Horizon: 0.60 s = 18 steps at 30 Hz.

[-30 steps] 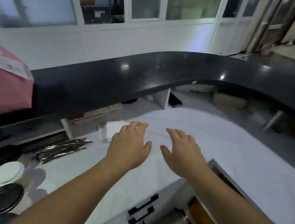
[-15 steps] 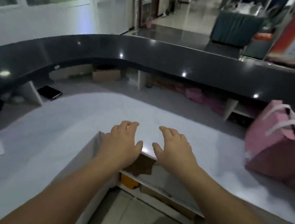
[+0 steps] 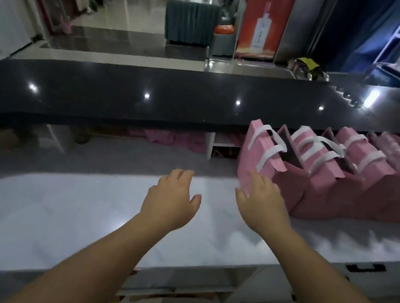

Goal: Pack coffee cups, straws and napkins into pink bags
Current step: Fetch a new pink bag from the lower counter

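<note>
A row of several pink paper bags with white handles stands on the white worktop at the right; the nearest pink bag [image 3: 259,159] is leftmost. My right hand [image 3: 263,205] hovers with fingers spread just in front of that bag's lower corner, overlapping it; I cannot tell if it touches. My left hand [image 3: 171,199] is stretched out over the worktop, palm down, fingers apart, holding nothing. No coffee cups, straws or napkins are in view.
The white worktop [image 3: 63,207] runs left to right below a raised black counter [image 3: 123,95]. Open shelves under the black counter hold pink cloth-like items [image 3: 177,139]. A drawer handle [image 3: 365,268] shows on the front at the right. Beyond lies a hallway with a red poster.
My view has swung right, away from the cup lids, straws and napkin. The row of pink bags has come into view, and my right hand is now at the nearest bag.
</note>
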Each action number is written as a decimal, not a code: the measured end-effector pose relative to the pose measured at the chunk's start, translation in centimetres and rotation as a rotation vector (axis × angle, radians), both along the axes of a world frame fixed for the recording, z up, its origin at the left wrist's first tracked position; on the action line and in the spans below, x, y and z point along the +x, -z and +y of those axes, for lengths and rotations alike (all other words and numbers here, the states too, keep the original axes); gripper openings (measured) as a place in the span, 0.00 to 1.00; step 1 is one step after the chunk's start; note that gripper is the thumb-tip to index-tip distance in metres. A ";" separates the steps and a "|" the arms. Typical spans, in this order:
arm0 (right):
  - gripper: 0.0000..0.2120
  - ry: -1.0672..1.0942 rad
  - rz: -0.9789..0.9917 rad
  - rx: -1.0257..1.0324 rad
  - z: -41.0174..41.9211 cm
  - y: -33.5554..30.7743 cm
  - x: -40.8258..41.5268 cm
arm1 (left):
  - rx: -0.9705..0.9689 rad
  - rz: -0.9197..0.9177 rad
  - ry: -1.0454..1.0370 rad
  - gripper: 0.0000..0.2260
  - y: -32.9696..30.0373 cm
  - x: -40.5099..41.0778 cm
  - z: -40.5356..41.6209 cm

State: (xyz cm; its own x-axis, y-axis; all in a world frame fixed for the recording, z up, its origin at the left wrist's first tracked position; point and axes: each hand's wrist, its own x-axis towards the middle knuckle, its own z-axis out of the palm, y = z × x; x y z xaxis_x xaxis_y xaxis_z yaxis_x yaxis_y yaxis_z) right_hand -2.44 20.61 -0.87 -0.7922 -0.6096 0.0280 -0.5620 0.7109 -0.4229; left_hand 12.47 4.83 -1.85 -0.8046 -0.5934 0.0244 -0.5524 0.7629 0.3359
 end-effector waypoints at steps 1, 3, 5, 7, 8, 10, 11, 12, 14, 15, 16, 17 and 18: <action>0.26 0.034 0.011 -0.007 0.0 -0.3 -1.2 | 0.010 0.007 0.026 0.28 -0.1 -1.4 -0.6; 0.24 0.111 0.034 -0.027 0.2 -0.8 -3.3 | 0.030 0.016 0.082 0.28 -0.3 -4.4 -1.5; 0.21 0.188 0.050 -0.054 0.7 -1.2 -5.2 | 0.047 0.007 0.141 0.28 -0.3 -7.1 -1.8; 0.20 0.232 0.042 -0.060 1.3 -1.5 -7.1 | 0.048 -0.016 0.200 0.28 -0.4 -9.9 -1.8; 0.20 0.244 0.033 -0.056 1.6 -1.6 -8.2 | 0.047 -0.026 0.223 0.28 -0.4 -11.4 -1.7; 0.20 0.269 0.021 -0.039 2.1 -1.9 -10.2 | 0.056 -0.028 0.253 0.27 -0.7 -14.1 -1.3; 0.19 0.284 0.023 -0.031 2.2 -1.9 -11.3 | 0.068 -0.025 0.259 0.25 -0.9 -15.4 -1.1; 0.18 0.295 0.034 -0.024 2.3 -2.0 -12.4 | 0.083 -0.027 0.263 0.23 -1.0 -16.9 -0.8; 0.14 0.292 0.063 -0.003 2.3 -2.0 -14.8 | 0.118 -0.044 0.257 0.22 -1.3 -20.0 0.0; 0.11 0.285 0.068 0.004 2.1 -2.1 -16.0 | 0.136 -0.054 0.251 0.23 -1.4 -21.5 0.4; 0.09 0.269 0.066 0.008 1.9 -2.2 -17.1 | 0.149 -0.065 0.240 0.25 -1.5 -22.8 0.9; 0.08 0.244 0.059 0.014 1.6 -2.3 -18.3 | 0.159 -0.074 0.219 0.27 -1.5 -24.1 1.3; 0.08 0.210 0.059 0.020 1.2 -2.4 -19.3 | 0.171 -0.077 0.181 0.29 -1.6 -25.2 1.7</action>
State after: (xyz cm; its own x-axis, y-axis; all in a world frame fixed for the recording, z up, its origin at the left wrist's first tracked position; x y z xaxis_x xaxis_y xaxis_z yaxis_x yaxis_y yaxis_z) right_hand -21.77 21.82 1.52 -0.8992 -0.4323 0.0672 -0.4239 0.8229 -0.3784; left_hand -12.71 6.50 -0.29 -0.8936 -0.4298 -0.1299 -0.4412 0.7872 0.4308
